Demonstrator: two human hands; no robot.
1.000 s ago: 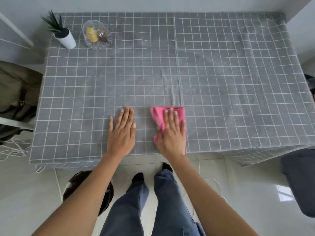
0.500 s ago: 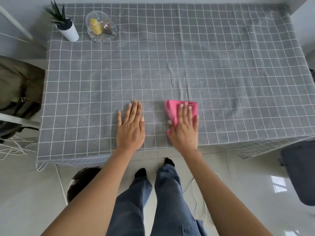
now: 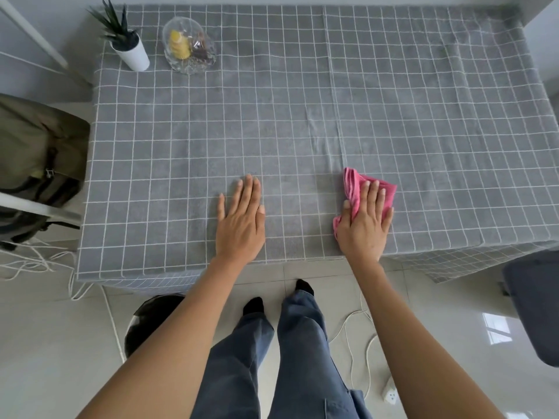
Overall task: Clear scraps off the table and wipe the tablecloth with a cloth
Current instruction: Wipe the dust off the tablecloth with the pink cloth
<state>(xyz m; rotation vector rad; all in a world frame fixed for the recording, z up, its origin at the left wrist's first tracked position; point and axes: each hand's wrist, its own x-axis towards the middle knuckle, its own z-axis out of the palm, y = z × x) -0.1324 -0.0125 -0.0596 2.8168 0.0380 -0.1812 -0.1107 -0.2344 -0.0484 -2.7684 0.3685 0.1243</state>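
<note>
1. The grey checked tablecloth [image 3: 302, 116] covers the whole table. At its far left corner a small plant in a white pot [image 3: 131, 51] stands, and just beside it a clear glass bowl [image 3: 189, 49] with yellow and brown snacks inside. Both are well apart from the hands, and nothing lies between the hands and the rest of the cloth.
2. Left of the table there is an olive backpack [image 3: 36, 158] on a chair. On the floor near the front edge stands a dark round bin [image 3: 151, 319], partly hidden by the left forearm. White cables [image 3: 357, 343] lie on the tiles, and a dark chair seat [image 3: 535, 303] is at the right.
3. The left hand [image 3: 240, 220] lies flat on the tablecloth, fingers stretched and holding nothing.
4. The right hand [image 3: 364, 225] presses the pink cloth [image 3: 357, 189] down with straight fingers, near the front edge; the cloth sticks out past the fingertips and the thumb.
5. Compared with half a second ago, the pink cloth and right hand have moved to the right, so the two hands are now further apart. The left hand stays in its place.
</note>
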